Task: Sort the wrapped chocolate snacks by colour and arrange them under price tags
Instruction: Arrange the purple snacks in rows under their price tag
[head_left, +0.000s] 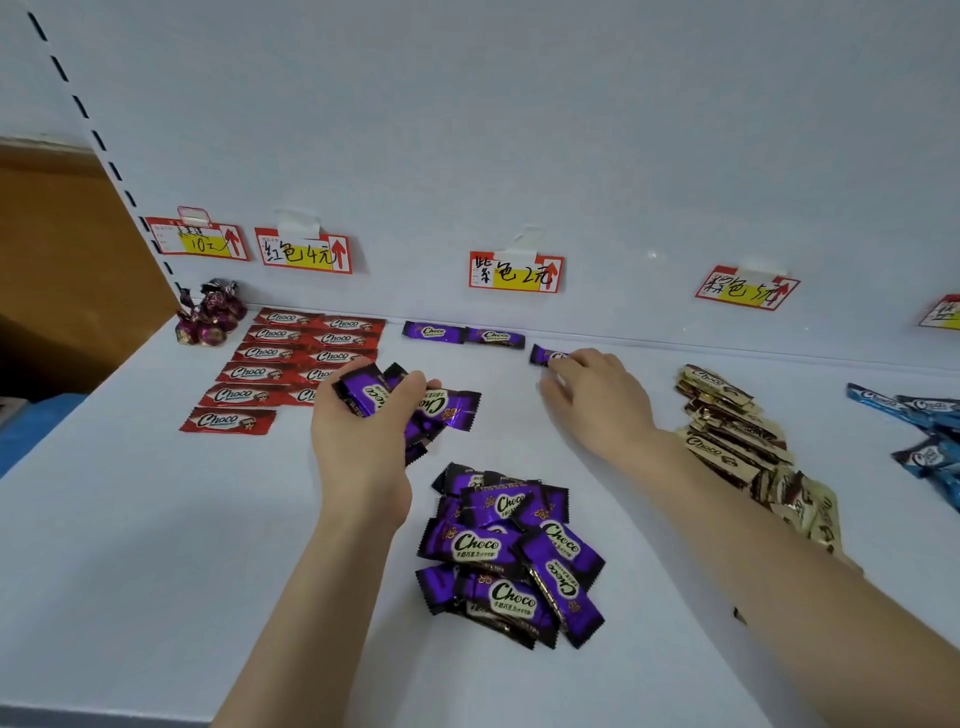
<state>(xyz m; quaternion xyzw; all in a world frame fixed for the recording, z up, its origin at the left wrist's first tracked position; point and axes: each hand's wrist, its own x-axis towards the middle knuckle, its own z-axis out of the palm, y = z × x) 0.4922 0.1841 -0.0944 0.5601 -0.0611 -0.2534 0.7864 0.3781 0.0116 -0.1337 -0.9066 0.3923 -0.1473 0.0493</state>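
Observation:
My left hand (363, 431) grips a bunch of purple Choco snacks (447, 408) above the white shelf. My right hand (597, 400) reaches to the back wall and pinches one purple snack (543, 355) that lies on the shelf, to the right of two purple snacks (462, 334) lined up under the purple price tag (515, 272). A loose pile of purple snacks (514, 556) lies in front, between my forearms. Red Choco snacks (291, 358) lie in two neat columns under the red price tag (305, 253).
Gold-wrapped snacks (737, 431) are heaped at the right under a further price tag (745, 287). Blue snacks (924, 426) lie at the far right edge. Round foil-wrapped sweets (210, 314) sit in the back left corner under a tag (200, 239). The white shelf (156, 545) drops off at the left.

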